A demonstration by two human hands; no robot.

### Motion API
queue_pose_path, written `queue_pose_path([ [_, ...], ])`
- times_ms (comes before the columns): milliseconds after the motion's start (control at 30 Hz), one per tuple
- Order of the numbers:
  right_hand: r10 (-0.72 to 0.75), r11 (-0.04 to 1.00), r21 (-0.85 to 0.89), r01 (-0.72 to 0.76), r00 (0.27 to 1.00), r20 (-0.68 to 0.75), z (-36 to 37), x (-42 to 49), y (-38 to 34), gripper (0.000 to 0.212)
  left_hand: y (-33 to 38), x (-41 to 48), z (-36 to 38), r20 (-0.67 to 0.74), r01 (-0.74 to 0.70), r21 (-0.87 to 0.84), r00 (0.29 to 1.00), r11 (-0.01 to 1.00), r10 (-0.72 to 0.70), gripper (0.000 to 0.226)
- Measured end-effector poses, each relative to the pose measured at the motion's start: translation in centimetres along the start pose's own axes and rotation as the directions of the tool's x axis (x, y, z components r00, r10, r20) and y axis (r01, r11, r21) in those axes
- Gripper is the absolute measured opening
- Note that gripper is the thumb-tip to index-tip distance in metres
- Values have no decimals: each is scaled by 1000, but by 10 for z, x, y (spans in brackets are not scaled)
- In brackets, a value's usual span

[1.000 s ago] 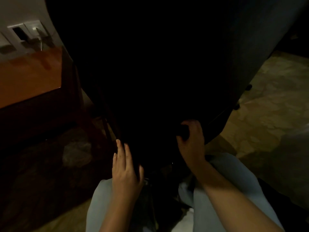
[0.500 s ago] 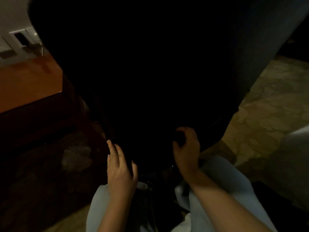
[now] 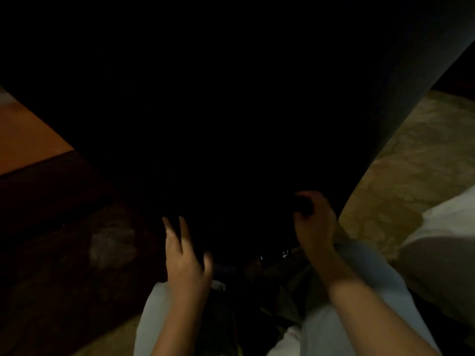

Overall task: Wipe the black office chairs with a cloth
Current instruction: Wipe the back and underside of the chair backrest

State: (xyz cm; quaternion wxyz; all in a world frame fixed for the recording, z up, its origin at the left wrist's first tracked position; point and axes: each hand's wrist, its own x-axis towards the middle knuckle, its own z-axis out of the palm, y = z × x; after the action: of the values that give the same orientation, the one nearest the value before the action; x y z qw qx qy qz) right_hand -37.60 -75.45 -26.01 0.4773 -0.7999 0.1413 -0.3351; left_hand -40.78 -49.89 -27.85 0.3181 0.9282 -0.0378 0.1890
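- Your black office chair (image 3: pixel 231 111) fills nearly the whole view. It is so dark that no seam or edge on it can be made out.
- Your left hand (image 3: pixel 186 255) lies against the chair's lower edge, its fingers (image 3: pixel 172 235) straight and close together, holding nothing.
- Your right hand (image 3: pixel 314 224) has its fingers curled round a dark lump (image 3: pixel 304 208) at the chair's lower right (the cloth or a part of the chair, I cannot tell which).
- By the look of it, you are in the wiping step, low on the chair, with the left hand bracing.
- The next move calls for a firm stroke along that lower edge with your right hand while the left steadies the chair, since it may swivel or roll on the floor (image 3: pixel 401 176).
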Motion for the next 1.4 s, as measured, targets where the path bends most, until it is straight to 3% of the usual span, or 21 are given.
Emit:
queue_pose_path([
  [67,156,985,98,-145,981,-114,-22,16,20,32,5,-2,3,20,-41,26,999,999,41,104],
  [133,322,944,157,-290,916,-239,-44,33,35,31,7,-2,4,25,-60,31,998,998,59,105],
  [233,392,919,169,-356,863,-318,-56,43,37,34,6,0,7,17,-58,14,998,998,58,103],
  [333,289,955,151,-257,922,-257,-28,23,11,32,6,2,12,8,-57,-26,998,998,57,100],
  [467,8,999,44,-4,996,-92,19,-27,-21,36,12,-1,17,-6,-114,-41,993,993,114,102],
  [567,-142,988,82,131,978,150,45,-53,-41,38,13,-2,19,16,-100,-20,995,995,100,99],
  [633,-188,979,115,168,963,194,50,-58,-45,40,12,-2,19,13,-109,-7,994,994,109,98],
  [767,-149,987,77,144,987,66,28,-32,-29,40,16,-1,23,-14,-159,-19,987,987,159,89],
  [933,97,994,53,-91,987,-131,-22,15,13,34,22,1,32,-12,-169,-36,986,985,168,77],
  [1000,212,976,108,-191,949,-235,-42,30,34,31,22,1,33,-25,-175,-42,984,984,175,76],
  [1067,389,920,178,-348,864,-319,-61,45,56,34,21,2,33,-35,-184,-39,983,982,182,76],
  [1133,466,882,247,-401,821,-332,-69,53,65,34,20,3,32,-37,-187,-44,982,981,185,76],
  [1200,443,888,261,-377,853,-275,-58,49,52,34,21,4,33,-40,-183,-58,983,981,181,76],
  [1400,164,979,135,-150,981,-103,6,-12,-7,37,23,2,38,-53,-150,-82,988,985,146,88],
])
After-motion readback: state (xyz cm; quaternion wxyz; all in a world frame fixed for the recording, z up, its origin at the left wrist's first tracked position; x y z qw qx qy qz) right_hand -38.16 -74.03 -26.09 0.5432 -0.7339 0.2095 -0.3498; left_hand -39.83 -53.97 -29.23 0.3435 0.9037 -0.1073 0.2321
